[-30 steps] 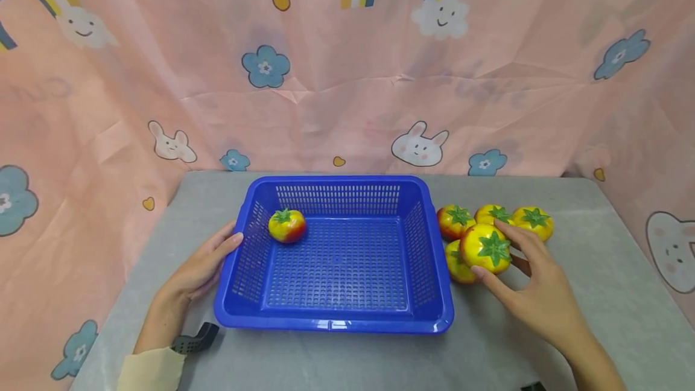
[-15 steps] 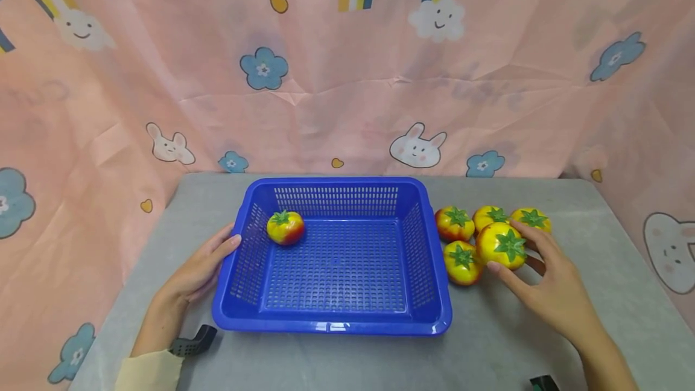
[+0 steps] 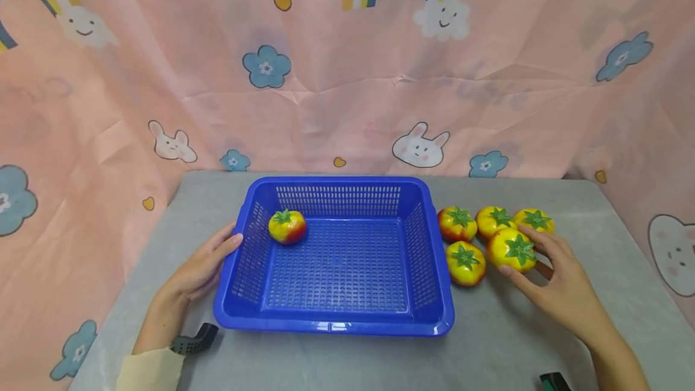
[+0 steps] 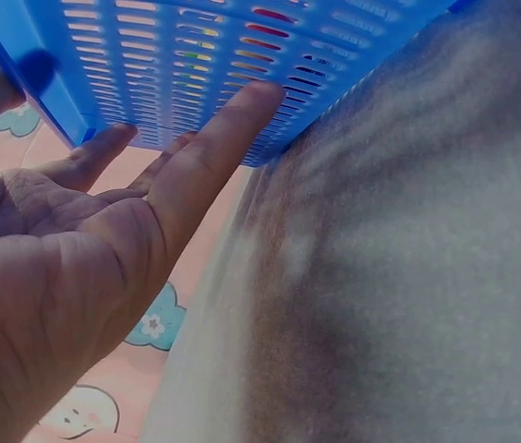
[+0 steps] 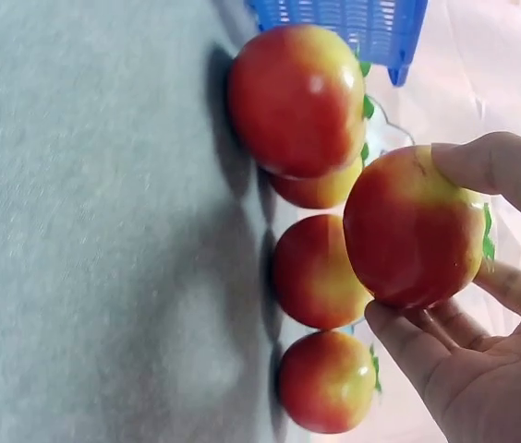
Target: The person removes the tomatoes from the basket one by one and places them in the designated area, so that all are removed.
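My left hand (image 3: 203, 264) holds the left side of a blue plastic basket (image 3: 333, 326), thumb at the rim. In the left wrist view, the fingers (image 4: 214, 152) lie against the slotted outer wall. One red-and-yellow tomato (image 3: 288, 227) with a green star-shaped calyx sits at the basket's back left. Between thumb and fingers, my right hand (image 3: 567, 285) grips another tomato (image 3: 507, 249), raised off the table in the right wrist view. Around it on the table are a tomato (image 3: 466, 264) by the basket's right wall and, behind, tomatoes at left (image 3: 453, 228), middle (image 3: 488, 222) and right (image 3: 529, 219).
The grey table (image 3: 380, 361) carries everything and ends at the back against a pink printed curtain (image 3: 336, 119). That cloth also hangs along both sides. A dark strap mount (image 3: 195, 341) sits at the left wrist, and another (image 3: 554, 381) shows at the lower right.
My right hand has moved right, away from the basket, with its tomato, uncovering the front tomato beside the basket. My left hand and the basket have stayed put.
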A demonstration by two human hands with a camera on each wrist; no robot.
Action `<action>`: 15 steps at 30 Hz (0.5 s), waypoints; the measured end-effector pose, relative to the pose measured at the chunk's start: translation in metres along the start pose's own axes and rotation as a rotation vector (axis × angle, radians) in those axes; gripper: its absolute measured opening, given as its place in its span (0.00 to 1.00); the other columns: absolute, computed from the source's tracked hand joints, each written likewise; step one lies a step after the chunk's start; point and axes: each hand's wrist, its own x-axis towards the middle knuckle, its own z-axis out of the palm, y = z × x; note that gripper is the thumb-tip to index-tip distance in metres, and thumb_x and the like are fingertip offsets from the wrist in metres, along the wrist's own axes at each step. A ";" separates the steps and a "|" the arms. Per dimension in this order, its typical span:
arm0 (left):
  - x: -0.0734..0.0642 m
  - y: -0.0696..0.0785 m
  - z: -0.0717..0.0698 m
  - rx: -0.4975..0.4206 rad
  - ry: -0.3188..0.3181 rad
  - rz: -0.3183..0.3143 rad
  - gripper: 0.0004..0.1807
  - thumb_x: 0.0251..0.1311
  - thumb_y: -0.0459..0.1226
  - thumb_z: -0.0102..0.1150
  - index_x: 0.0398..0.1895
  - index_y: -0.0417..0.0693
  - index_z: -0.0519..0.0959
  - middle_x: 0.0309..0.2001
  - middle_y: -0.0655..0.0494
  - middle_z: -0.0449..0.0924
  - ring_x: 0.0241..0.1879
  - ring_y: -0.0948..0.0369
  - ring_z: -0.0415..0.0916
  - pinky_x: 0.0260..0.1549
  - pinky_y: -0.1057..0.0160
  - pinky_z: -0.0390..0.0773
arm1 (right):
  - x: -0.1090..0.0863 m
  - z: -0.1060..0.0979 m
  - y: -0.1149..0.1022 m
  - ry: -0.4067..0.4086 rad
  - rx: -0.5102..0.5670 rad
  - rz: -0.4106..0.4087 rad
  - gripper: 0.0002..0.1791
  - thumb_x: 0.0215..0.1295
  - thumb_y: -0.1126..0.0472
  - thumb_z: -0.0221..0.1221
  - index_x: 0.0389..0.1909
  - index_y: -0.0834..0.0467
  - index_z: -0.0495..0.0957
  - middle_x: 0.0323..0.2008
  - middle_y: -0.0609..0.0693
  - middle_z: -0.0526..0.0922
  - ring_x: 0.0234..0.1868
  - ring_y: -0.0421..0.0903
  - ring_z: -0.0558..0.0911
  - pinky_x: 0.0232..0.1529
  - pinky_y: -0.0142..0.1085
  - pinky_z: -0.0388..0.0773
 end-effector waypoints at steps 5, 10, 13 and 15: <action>-0.001 0.000 0.001 -0.003 -0.003 0.010 0.38 0.86 0.47 0.37 0.87 0.44 0.36 0.77 0.18 0.54 0.60 0.61 0.84 0.58 0.52 0.88 | 0.001 0.001 0.008 -0.002 -0.031 -0.013 0.45 0.63 0.59 0.76 0.78 0.60 0.66 0.68 0.70 0.66 0.62 0.46 0.74 0.44 0.03 0.64; -0.001 0.000 0.000 -0.005 0.000 0.012 0.38 0.86 0.47 0.37 0.87 0.44 0.36 0.75 0.21 0.59 0.60 0.61 0.84 0.57 0.53 0.88 | 0.001 0.001 0.016 0.005 -0.046 -0.051 0.44 0.61 0.61 0.77 0.77 0.58 0.68 0.67 0.68 0.69 0.55 0.14 0.60 0.45 0.05 0.65; 0.000 -0.001 -0.001 -0.001 0.007 0.004 0.38 0.86 0.47 0.37 0.87 0.44 0.37 0.75 0.25 0.61 0.60 0.61 0.84 0.57 0.54 0.88 | 0.001 0.002 0.020 -0.004 -0.065 -0.059 0.44 0.60 0.61 0.77 0.76 0.58 0.69 0.67 0.67 0.70 0.55 0.14 0.58 0.45 0.05 0.65; 0.000 -0.001 -0.001 0.001 0.009 -0.002 0.38 0.86 0.48 0.37 0.87 0.45 0.36 0.75 0.26 0.61 0.60 0.62 0.84 0.57 0.54 0.88 | 0.001 0.002 0.022 -0.014 -0.075 -0.054 0.44 0.60 0.60 0.77 0.76 0.58 0.69 0.67 0.67 0.70 0.55 0.14 0.58 0.45 0.06 0.65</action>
